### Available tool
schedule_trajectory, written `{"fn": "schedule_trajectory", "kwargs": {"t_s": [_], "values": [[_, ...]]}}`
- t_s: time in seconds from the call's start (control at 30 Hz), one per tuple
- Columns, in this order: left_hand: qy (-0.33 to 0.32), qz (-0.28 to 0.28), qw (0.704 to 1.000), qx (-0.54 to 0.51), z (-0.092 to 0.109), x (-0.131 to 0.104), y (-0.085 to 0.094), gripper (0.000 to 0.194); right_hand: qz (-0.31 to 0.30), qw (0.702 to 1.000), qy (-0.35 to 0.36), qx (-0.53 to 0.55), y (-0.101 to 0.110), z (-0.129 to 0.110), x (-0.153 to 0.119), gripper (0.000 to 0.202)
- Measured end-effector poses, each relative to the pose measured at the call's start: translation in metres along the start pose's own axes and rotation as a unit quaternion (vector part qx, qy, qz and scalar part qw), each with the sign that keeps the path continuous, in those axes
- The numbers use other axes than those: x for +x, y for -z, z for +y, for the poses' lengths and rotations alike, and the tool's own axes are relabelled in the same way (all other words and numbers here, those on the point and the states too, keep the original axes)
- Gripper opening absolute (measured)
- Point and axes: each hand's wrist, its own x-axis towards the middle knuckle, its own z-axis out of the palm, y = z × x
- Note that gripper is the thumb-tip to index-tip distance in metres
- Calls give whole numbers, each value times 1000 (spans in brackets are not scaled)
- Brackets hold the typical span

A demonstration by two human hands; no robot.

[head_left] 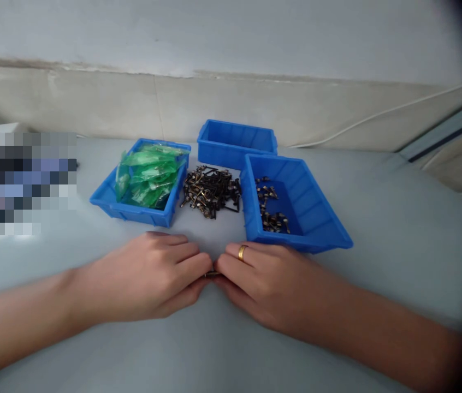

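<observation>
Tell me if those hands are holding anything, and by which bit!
A thin little piece is held between the left hand and right hand; the fingers hide exactly where they grip it.

My left forearm slants from eight o'clock, my right forearm from four; left hand and right hand meet near six, fingers curled, pinching.

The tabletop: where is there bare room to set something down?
Bare tabletop shows right of the rightmost bin and between the forearms at the picture's bottom. The middle is crowded: a pile of metal parts lies between that bin and the bin of green packets, with the left hand and right hand meeting just in front.
</observation>
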Motion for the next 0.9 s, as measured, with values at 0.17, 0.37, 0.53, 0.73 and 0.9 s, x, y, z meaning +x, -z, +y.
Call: {"fn": "schedule_trajectory", "kwargs": {"t_s": [0.17, 0.37, 0.53, 0.73, 0.9], "values": [[2, -4, 1000, -3, 0, -1, 0, 36, 6, 1000, -2, -1, 0, -1, 0, 7], [1, -4, 1000, -1, 0, 0, 0, 34, 0, 1000, -5, 3, 1, -1, 0, 8], [2, -1, 1000, -4, 1, -1, 0, 33, -1, 1000, 3, -4, 0, 0, 0, 9], [1, 1, 1000, -2, 1, 0, 0, 34, 4, 1000, 1, -3, 1, -1, -1, 7], [5, -5, 1000, -2, 1, 0, 0, 30, 11, 1000, 14, -5, -1, 0, -1, 9]]}}
